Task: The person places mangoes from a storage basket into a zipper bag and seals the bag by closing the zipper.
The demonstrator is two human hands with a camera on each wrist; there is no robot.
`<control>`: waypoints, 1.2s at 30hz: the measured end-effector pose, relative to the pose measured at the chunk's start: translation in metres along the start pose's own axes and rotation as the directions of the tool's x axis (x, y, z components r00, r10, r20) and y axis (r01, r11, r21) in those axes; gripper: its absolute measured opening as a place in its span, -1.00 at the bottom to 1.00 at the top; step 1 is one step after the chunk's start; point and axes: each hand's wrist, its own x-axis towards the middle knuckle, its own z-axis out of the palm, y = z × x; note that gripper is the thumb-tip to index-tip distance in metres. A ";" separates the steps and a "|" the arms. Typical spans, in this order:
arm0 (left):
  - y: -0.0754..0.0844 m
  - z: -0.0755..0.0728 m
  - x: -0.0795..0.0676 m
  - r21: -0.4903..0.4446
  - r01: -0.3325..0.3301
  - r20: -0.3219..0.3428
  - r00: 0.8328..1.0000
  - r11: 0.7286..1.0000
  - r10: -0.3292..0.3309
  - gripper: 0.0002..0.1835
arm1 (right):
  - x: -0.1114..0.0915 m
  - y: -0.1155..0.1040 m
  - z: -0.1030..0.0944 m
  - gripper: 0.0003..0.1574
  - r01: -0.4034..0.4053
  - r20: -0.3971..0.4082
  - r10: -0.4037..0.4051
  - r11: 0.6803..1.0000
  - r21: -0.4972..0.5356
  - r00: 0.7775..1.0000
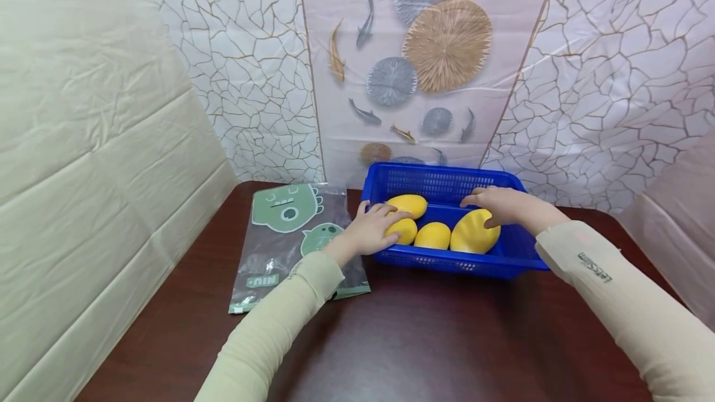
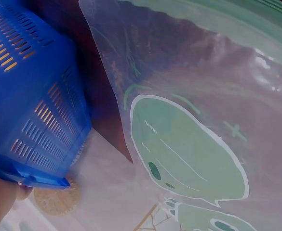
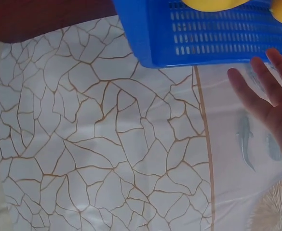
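Note:
Several smooth yellow fruits, shaped like mangoes, lie in a blue plastic basket (image 1: 430, 169). My left hand (image 1: 370, 228) reaches over the basket's left rim, its fingers extended onto the front left yellow fruit (image 1: 403, 232). Behind that one lies another yellow fruit (image 1: 410, 205), and a third yellow fruit (image 1: 432, 236) sits in the middle. At the right, my right hand (image 1: 505, 206) hovers over the largest yellow fruit (image 1: 472, 232), thumb at its side. In the right wrist view the fingers (image 3: 256, 96) of that hand are spread apart.
A clear zip bag (image 1: 268, 259) with green cartoon prints lies flat left of the basket, partly under the left forearm. Both stand on a dark brown table (image 1: 402, 334). Patterned cloth (image 1: 257, 61) hangs close behind the basket, and pale cloth (image 1: 106, 141) covers the left side.

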 end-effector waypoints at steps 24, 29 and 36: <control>0.001 -0.001 -0.001 0.020 0.014 0.034 0.999 1.000 -0.015 -0.53 | 0.015 0.017 0.021 -0.07 0.021 0.070 -0.009 0.985 -0.173 0.997; 0.000 0.003 0.000 0.007 0.046 0.058 0.997 0.999 -0.046 -0.54 | 0.019 0.017 0.028 -0.01 0.022 0.082 -0.004 0.976 -0.216 0.997; 0.000 -0.001 0.001 0.024 0.041 0.056 0.998 0.999 -0.043 -0.54 | 0.019 0.025 0.038 0.09 -0.016 0.060 0.026 0.985 -0.172 0.998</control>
